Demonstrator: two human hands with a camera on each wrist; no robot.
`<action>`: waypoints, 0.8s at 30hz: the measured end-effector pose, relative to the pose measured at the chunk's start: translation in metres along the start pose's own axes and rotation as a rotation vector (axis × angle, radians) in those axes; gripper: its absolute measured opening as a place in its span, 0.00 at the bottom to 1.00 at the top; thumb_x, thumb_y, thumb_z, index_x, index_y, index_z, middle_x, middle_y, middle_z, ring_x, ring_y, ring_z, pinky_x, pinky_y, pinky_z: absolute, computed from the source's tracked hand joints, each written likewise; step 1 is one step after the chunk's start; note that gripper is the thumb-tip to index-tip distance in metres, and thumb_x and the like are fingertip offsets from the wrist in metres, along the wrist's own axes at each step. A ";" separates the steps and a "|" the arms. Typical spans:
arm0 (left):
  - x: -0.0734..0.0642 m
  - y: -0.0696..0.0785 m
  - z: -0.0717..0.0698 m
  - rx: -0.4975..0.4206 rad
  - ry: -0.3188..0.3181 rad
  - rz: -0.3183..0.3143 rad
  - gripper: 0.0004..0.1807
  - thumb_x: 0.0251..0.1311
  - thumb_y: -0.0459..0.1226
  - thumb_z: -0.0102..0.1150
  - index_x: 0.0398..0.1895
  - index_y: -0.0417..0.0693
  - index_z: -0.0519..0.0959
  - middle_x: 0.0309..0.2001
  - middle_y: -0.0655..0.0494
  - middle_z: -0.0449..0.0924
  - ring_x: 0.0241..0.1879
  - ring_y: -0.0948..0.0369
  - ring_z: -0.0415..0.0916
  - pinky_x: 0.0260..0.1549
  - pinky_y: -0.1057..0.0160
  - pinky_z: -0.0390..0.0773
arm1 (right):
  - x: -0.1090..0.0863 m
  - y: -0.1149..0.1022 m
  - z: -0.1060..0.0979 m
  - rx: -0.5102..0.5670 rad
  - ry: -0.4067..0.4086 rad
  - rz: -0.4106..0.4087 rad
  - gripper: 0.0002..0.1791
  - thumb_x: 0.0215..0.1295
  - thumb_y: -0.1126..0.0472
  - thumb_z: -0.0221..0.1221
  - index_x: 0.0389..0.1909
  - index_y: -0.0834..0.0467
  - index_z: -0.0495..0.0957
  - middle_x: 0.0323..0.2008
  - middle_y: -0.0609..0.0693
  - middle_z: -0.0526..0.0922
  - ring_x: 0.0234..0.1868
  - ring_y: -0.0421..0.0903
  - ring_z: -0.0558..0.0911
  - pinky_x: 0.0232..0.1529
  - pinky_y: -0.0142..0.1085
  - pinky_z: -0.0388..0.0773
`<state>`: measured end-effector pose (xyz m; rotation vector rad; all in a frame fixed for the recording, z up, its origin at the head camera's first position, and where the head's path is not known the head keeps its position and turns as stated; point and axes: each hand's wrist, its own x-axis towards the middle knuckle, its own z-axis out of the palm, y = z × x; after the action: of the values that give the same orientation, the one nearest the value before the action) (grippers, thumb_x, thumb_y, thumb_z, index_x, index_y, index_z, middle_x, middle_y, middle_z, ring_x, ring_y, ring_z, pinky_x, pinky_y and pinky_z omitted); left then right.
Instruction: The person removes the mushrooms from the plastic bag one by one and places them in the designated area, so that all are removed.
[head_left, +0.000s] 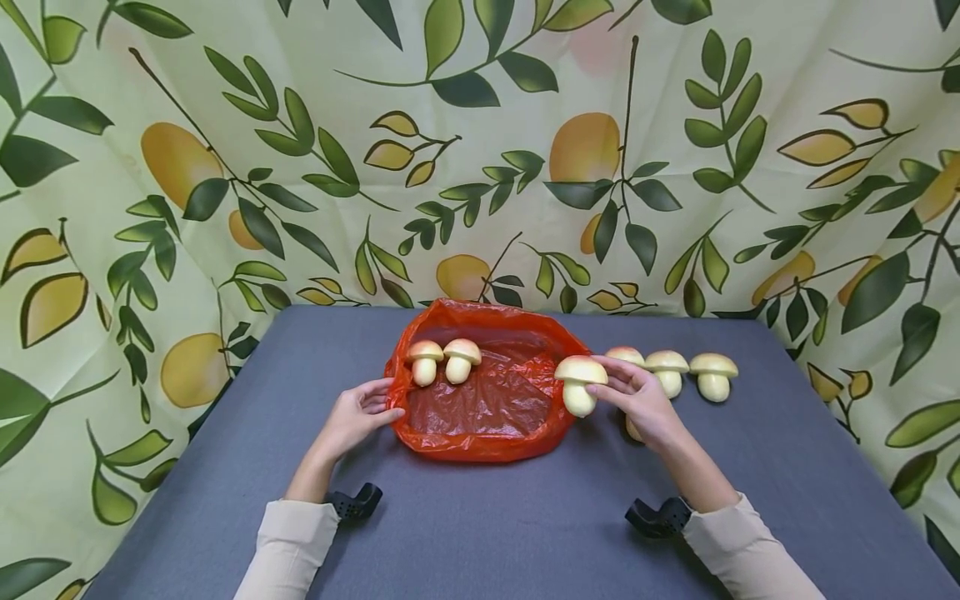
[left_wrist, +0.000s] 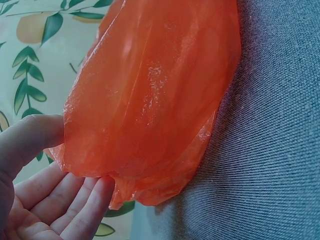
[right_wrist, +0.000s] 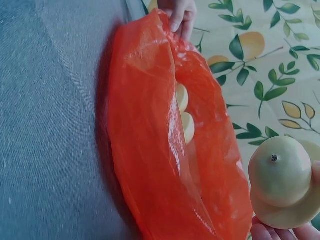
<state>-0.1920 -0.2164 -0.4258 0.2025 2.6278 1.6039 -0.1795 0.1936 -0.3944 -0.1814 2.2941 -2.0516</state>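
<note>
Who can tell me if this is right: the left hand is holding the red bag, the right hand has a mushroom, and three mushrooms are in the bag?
Not three: the head view shows two mushrooms in the red bag. The left hand is holding the bag and the right hand has another mushroom.

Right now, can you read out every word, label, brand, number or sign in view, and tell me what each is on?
None: no text can be read in any view.
The glossy red plastic bag and the cream fabric backdrop printed with leaves and fruit show no lettering.
The black wrist-worn devices show nothing legible.
A tiny dark mark on the stem end of the raised cream mushroom is too small to make out.
</note>
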 end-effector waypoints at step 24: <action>0.000 0.000 -0.001 0.002 0.001 -0.018 0.31 0.55 0.31 0.66 0.62 0.30 0.69 0.53 0.31 0.77 0.51 0.45 0.80 0.50 0.63 0.83 | -0.021 0.010 -0.046 0.077 0.036 -0.047 0.21 0.62 0.69 0.60 0.48 0.40 0.77 0.42 0.27 0.82 0.43 0.24 0.82 0.41 0.18 0.79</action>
<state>-0.1920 -0.2169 -0.4251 0.1783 2.6245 1.5965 -0.1649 0.2428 -0.4000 -0.1990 2.2475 -2.1789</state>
